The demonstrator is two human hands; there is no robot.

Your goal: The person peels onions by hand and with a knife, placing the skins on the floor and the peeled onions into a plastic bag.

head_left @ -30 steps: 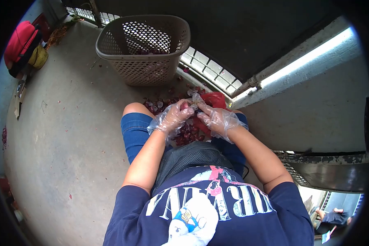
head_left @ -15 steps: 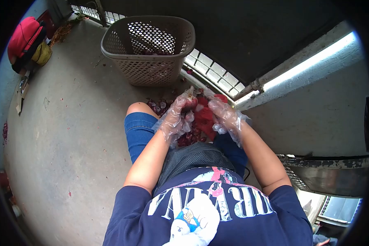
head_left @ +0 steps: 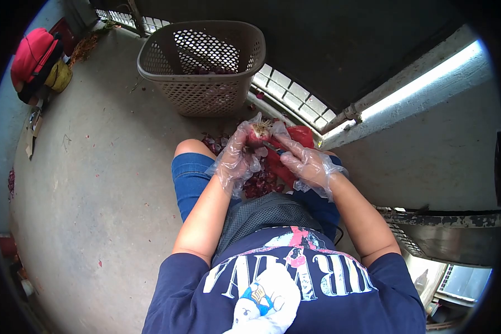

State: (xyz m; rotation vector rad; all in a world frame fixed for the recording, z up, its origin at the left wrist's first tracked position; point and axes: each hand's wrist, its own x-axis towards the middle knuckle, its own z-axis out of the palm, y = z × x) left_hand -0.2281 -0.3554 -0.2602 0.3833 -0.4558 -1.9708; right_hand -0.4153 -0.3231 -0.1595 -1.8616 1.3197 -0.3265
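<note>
A red onion [head_left: 259, 133] with its root tuft turned upward is gripped in my left hand [head_left: 236, 156], which wears a clear plastic glove. My right hand [head_left: 309, 164], gloved the same way, closes around a small knife [head_left: 274, 148]. Its blade points at the onion's lower right side, and the fingers hide most of the handle. Beneath both hands lies red netting [head_left: 300, 136]. Dark red onions and loose skins [head_left: 259, 185] fill the space between my knees, with more skins by my left knee.
A brown perforated basket [head_left: 200, 79] stands ahead, with onion skins inside. To the right runs a wall [head_left: 423, 111] with a low grating. A pink and black bundle [head_left: 36, 58] rests at the far left. Onion skin bits dot the concrete floor [head_left: 106, 183].
My left hand has turned the onion so its root end shows. The right hand has shifted slightly, and the knife now shows against the onion.
</note>
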